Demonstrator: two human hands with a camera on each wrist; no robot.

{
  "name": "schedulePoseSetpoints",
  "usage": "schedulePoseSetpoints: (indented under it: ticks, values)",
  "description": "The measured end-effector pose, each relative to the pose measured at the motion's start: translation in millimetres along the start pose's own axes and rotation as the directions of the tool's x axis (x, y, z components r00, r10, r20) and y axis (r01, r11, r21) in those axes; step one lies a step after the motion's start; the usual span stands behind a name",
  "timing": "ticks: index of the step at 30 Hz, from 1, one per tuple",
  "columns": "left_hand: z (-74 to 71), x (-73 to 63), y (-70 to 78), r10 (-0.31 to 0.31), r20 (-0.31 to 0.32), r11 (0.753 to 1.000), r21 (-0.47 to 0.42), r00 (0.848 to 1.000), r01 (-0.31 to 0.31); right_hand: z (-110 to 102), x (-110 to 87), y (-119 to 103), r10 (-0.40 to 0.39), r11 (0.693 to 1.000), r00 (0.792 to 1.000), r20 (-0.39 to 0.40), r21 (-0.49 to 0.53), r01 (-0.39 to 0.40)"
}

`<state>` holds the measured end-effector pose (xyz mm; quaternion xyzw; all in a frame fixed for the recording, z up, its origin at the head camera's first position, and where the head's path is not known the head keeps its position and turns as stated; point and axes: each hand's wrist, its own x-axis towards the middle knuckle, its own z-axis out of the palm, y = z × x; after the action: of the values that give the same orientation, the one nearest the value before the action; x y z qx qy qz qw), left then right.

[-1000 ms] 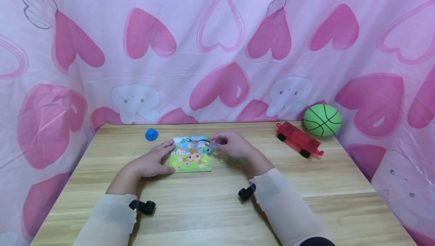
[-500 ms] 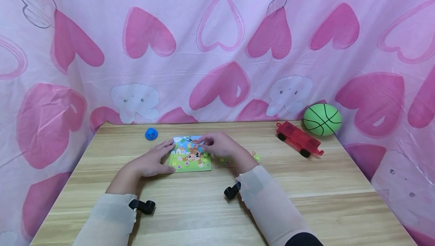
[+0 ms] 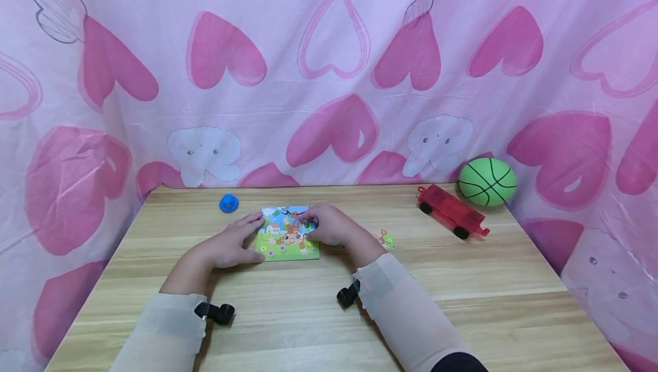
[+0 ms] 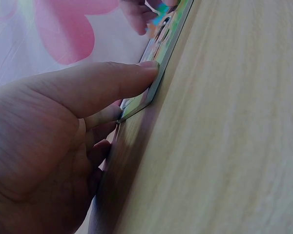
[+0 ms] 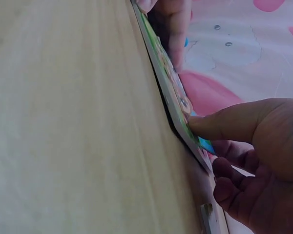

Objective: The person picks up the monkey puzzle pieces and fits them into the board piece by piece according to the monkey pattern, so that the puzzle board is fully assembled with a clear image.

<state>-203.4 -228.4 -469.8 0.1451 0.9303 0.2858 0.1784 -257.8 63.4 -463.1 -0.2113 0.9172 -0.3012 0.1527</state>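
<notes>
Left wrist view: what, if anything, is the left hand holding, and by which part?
The left hand holds the puzzle board by its left side, thumb at the near corner.

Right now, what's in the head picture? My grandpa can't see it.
A left hand and a right hand touch a monkey puzzle on a wooden table. Farther back are a blue object, red toy cart, green ball and pink curtain.

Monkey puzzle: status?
Puzzle on table; left hand touching its left edge, right hand pinching blue piece at its right. No visible obstruction; loose pieces off right.

Toys (image 3: 487, 182) and heart-print curtain (image 3: 277, 98) suggest a playroom.
</notes>
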Motion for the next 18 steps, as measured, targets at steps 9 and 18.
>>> schedulePoseSetpoints:
  ticks: [9, 18]
  values:
    - [1.0, 0.2, -1.2, 0.006, -0.004, 1.000, 0.004, 1.000, -0.006, 0.1, -1.4, 2.7, -0.011, 0.997, 1.000, 0.027, -0.076, 0.013]
    - [0.5, -0.6, 0.5, 0.000, -0.002, 1.000, -0.001, 1.000, 0.000, -1.0, -2.7, 3.6, -0.026, 0.990, 0.998, 0.054, -0.138, 0.033]
